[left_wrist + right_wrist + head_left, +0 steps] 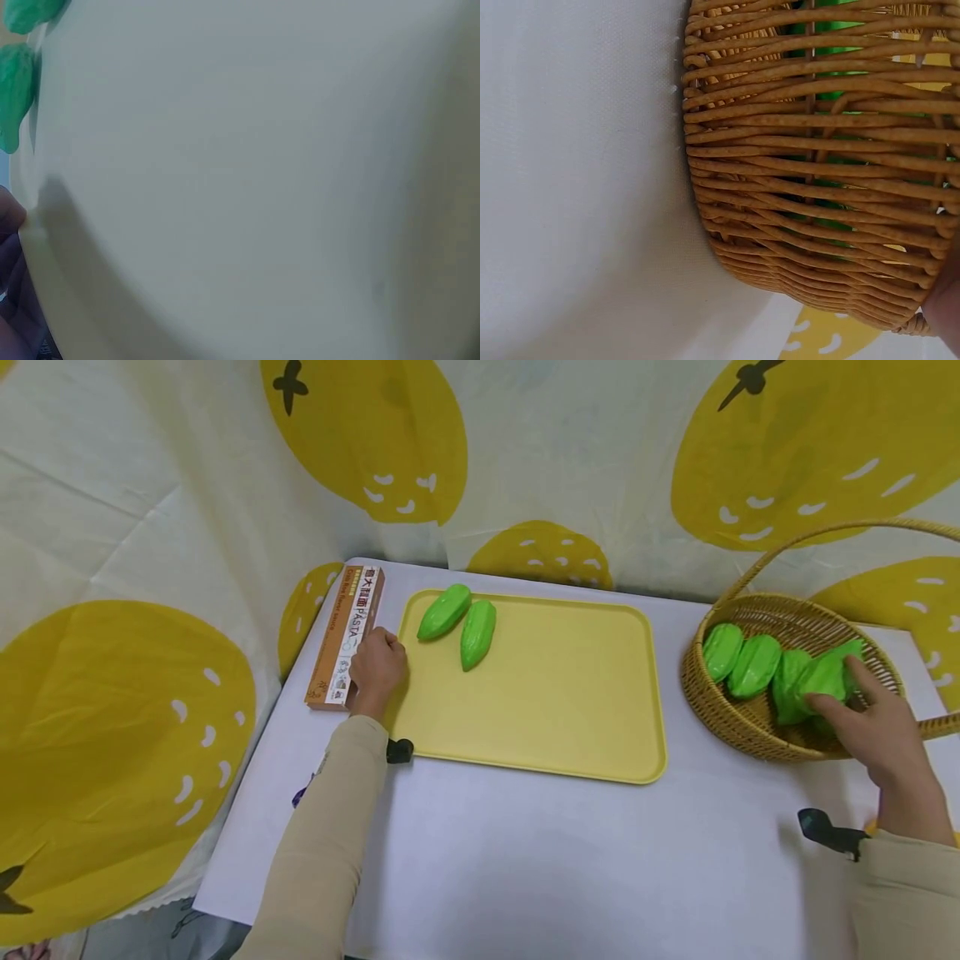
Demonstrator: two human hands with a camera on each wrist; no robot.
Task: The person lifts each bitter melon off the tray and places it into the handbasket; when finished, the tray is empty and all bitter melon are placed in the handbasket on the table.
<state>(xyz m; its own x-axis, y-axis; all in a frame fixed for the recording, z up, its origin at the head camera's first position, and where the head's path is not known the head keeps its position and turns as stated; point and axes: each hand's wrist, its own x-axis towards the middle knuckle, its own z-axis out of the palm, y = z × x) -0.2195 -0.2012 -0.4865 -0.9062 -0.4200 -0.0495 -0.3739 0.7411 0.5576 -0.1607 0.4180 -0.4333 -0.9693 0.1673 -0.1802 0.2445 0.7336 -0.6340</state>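
Observation:
My left hand (378, 667) grips the left rim of the yellow tray (555, 693), fingers curled. In the left wrist view a fingertip of that hand (16, 300) lies on the rim. Two green ridged star fruits, one tilted (444, 612) and one more upright (477, 635), lie in the tray's far left corner. Over the wicker basket (720, 718) at right, my right hand (888, 727) pinches a green star fruit (823, 677) between thumb and fingers. Several others, among them a star fruit (754, 666), lie in the basket. Its wicker side hides the grasp in the right wrist view.
A pasta box (341, 643) lies left of the tray, beside my left hand. The basket's tall handle (757, 568) arches over its far side and comes down near my right wrist. A patterned curtain (555, 460) hangs behind the white table (570, 860).

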